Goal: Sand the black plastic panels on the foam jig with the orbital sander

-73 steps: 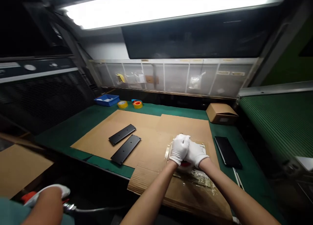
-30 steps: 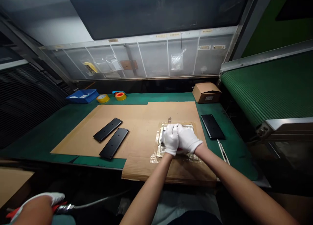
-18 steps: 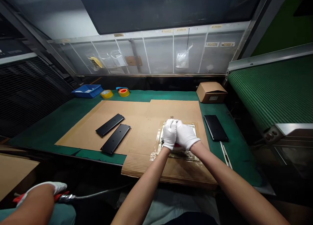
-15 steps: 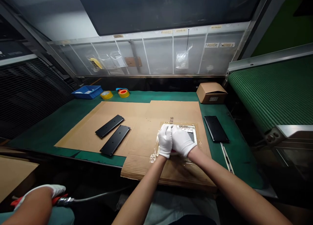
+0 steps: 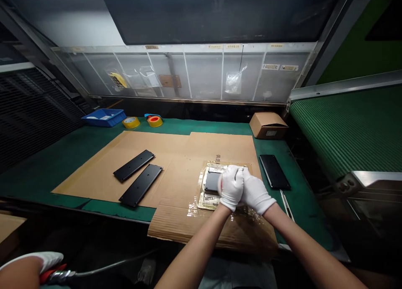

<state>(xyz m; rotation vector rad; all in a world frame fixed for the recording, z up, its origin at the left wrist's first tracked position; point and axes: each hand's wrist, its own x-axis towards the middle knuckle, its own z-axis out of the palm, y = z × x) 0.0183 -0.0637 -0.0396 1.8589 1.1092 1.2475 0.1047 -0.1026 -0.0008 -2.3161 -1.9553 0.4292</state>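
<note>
My left hand (image 5: 231, 188), in a white glove, is closed over the right part of a silvery frame (image 5: 205, 202) taped to the cardboard. A rounded white edge with a bit of red shows at its left side; the rest of that thing is hidden in the fingers. My right hand (image 5: 256, 193), also gloved, is closed and pressed against the left one, its grip hidden. Inside the frame lies a dark flat panel (image 5: 212, 181), partly covered by my hands. Two black panels (image 5: 134, 165) lie to the left on the cardboard sheet (image 5: 176, 155).
At right lie another black panel (image 5: 274, 171) and a box cutter (image 5: 286, 205). Behind stand a brown carton (image 5: 268, 125), tape rolls (image 5: 131, 122) and a blue tray (image 5: 105, 118). A green conveyor (image 5: 342, 130) borders the right. Another person's gloved hand (image 5: 47, 259) holds a red-handled hose tool lower left.
Both my hands have moved together to the right across the frame, uncovering the panel's left part. The other person's hand has shifted left and down in view.
</note>
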